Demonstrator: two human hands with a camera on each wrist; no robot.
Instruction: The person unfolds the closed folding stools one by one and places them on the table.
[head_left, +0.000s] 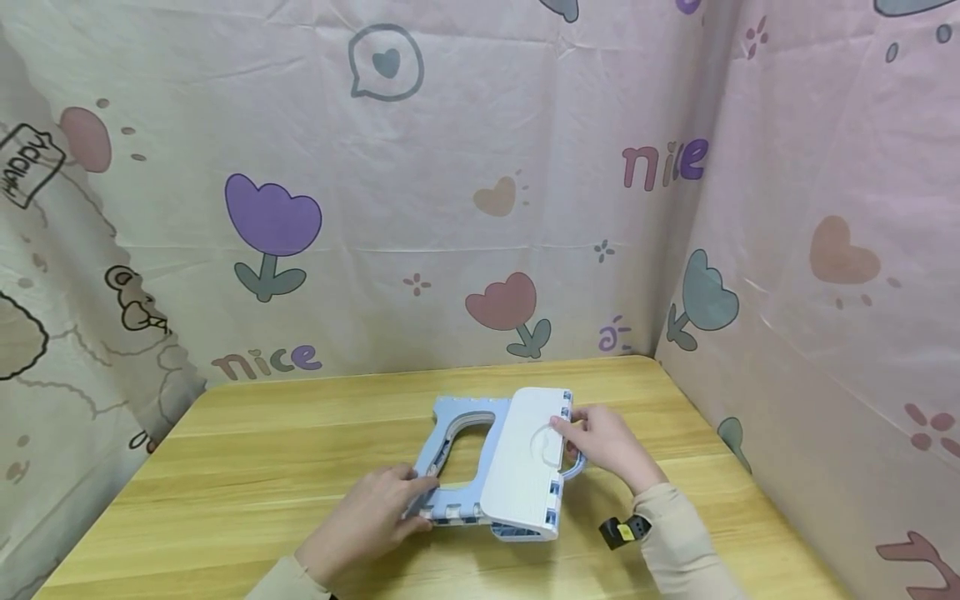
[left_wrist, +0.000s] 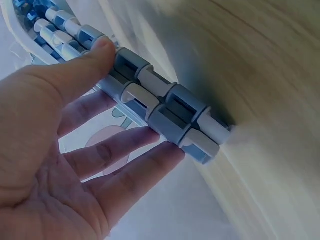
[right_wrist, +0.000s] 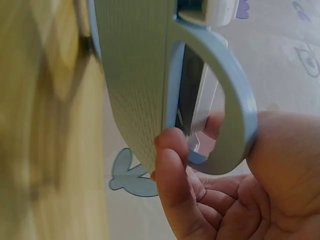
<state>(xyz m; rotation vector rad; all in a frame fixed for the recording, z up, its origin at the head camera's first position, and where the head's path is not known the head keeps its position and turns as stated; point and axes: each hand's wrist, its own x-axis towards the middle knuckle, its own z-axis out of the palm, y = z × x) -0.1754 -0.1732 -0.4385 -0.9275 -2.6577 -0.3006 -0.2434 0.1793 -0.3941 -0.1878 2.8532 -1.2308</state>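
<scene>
A folding step stool [head_left: 520, 467], white and light blue, stands partly folded on the wooden table. Its blue leg frame [head_left: 489, 492] with a large cutout is on the left, and its white top panel slants on the right. My left hand [head_left: 380, 506] pinches the leg frame's near left corner; in the left wrist view, the thumb lies across the hinge knuckles [left_wrist: 165, 105] with fingers on the opposite side. At the stool's right edge my right hand [head_left: 604, 440] grips beside the blue loop handle [right_wrist: 245, 110], thumb on the white panel, with fingertips near the handle's base.
The wooden table [head_left: 300, 450] extends around the stool, with its back edge against a patterned curtain [head_left: 420, 208]. Another curtain [head_left: 825, 208] hangs along the right side. A black band with a yellow mark [head_left: 624, 531] is at the right wrist.
</scene>
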